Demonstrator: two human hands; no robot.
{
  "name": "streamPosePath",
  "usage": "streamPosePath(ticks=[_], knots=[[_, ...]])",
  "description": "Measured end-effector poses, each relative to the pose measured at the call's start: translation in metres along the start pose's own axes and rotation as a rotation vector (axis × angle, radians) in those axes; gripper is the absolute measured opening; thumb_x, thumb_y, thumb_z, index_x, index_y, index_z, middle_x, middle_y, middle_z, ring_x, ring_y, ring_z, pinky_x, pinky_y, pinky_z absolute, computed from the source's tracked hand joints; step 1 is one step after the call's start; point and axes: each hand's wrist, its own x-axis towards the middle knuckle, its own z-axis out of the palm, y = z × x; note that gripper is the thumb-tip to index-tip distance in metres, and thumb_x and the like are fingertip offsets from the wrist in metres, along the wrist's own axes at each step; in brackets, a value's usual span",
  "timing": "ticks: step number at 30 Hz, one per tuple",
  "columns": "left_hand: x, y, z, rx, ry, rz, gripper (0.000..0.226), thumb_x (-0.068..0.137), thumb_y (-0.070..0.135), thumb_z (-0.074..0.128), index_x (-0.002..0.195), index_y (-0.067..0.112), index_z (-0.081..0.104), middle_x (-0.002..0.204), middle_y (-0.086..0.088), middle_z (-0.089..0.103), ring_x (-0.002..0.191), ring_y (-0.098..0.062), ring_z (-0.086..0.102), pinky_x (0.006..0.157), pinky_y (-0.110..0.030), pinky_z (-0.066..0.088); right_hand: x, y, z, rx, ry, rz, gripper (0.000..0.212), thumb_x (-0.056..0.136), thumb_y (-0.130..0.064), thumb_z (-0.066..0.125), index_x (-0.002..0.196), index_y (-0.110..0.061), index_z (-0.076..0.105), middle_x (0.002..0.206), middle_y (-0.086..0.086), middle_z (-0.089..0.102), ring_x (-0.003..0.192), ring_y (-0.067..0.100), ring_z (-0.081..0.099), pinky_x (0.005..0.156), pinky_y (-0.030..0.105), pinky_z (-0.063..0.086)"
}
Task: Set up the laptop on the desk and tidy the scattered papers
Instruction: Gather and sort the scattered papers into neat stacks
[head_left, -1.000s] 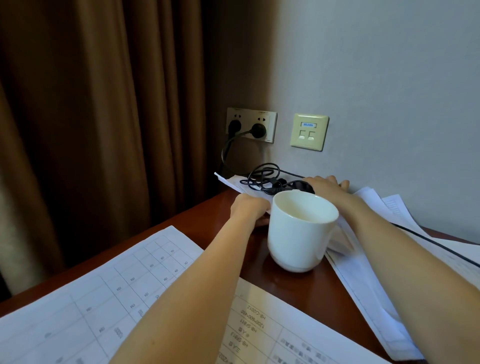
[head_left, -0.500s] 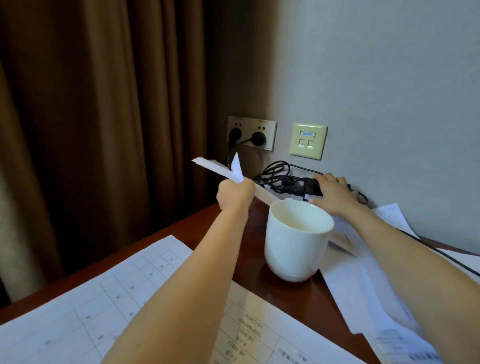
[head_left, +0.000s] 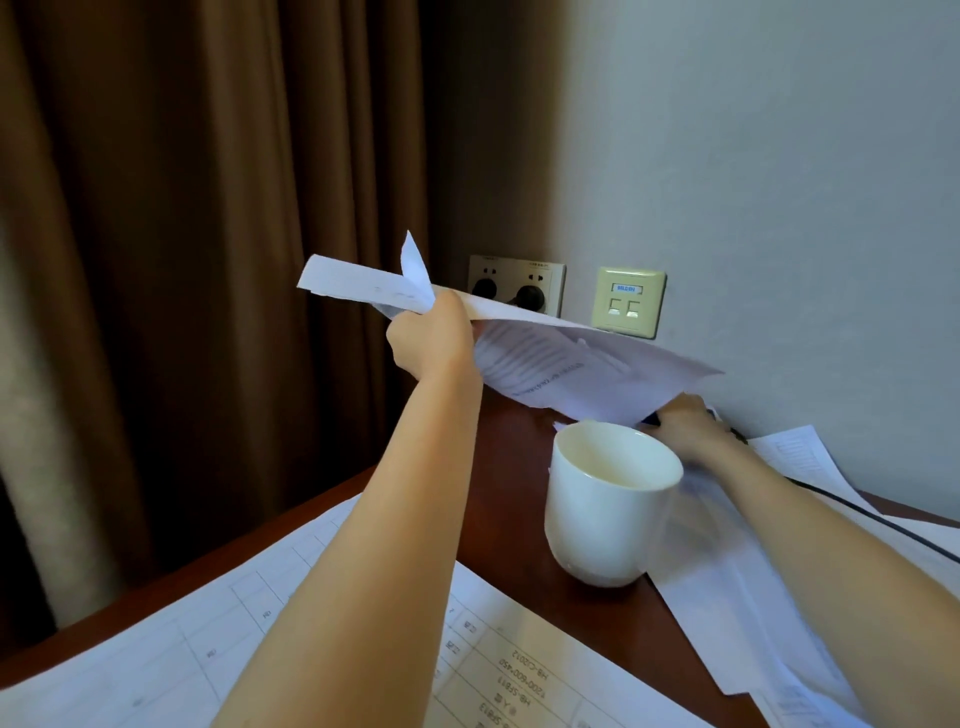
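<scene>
Brown curtain (head_left: 182, 312) to the left, pale wall (head_left: 779, 156) to the right; dark wooden table (head_left: 511, 457) in the corner between them.

- Left hand (head_left: 434, 340) raised above the far edge of the table, fingers (head_left: 415, 325) curled tight round the bunched corner of some loose sheets (head_left: 561, 364). These hang tilted, low end to the right, above the white mug (head_left: 608, 519). Held high, probably to clear the mug and whatever lay on them.
- Right hand (head_left: 688, 428) low at the far right, behind the mug, over something black from which a black cable (head_left: 883, 522) runs off right. Likely pinning the charger lead so it stays put. The lifted sheets hide its fingertips; cannot tell whether it grips or only presses.
- Two plugs sit in the socket plate (head_left: 514, 283); data port plate (head_left: 629, 300) just right of it.
- Printed table sheets (head_left: 156, 665) lie near, more papers (head_left: 737, 597) right of the mug. Tidying barely begun.
- Laptop not in view.
</scene>
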Motion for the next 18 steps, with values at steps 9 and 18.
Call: streamPosePath(ticks=[9, 18], knots=[[-0.018, 0.015, 0.001, -0.039, -0.046, -0.002, 0.035, 0.088, 0.009, 0.060, 0.122, 0.008, 0.051, 0.086, 0.004, 0.051, 0.079, -0.013, 0.056, 0.084, -0.032, 0.056, 0.009, 0.004, 0.000, -0.010, -0.026, 0.060, 0.062, 0.069, -0.060, 0.053, 0.123, -0.030, 0.049, 0.122, 0.000, 0.057, 0.109, 0.027, 0.054, 0.085, 0.037, 0.048], [-0.039, 0.037, -0.002, -0.086, -0.120, 0.016, 0.031, 0.090, 0.007, 0.058, 0.121, 0.010, 0.056, 0.091, 0.004, 0.056, 0.087, -0.014, 0.060, 0.071, -0.023, 0.054, -0.034, -0.017, -0.063, 1.627, -0.365, 0.525, 0.042, 0.100, -0.032, 0.037, 0.099, 0.009, 0.046, 0.094, 0.023, 0.052, 0.085, 0.033, 0.056, 0.048, 0.028, 0.054]])
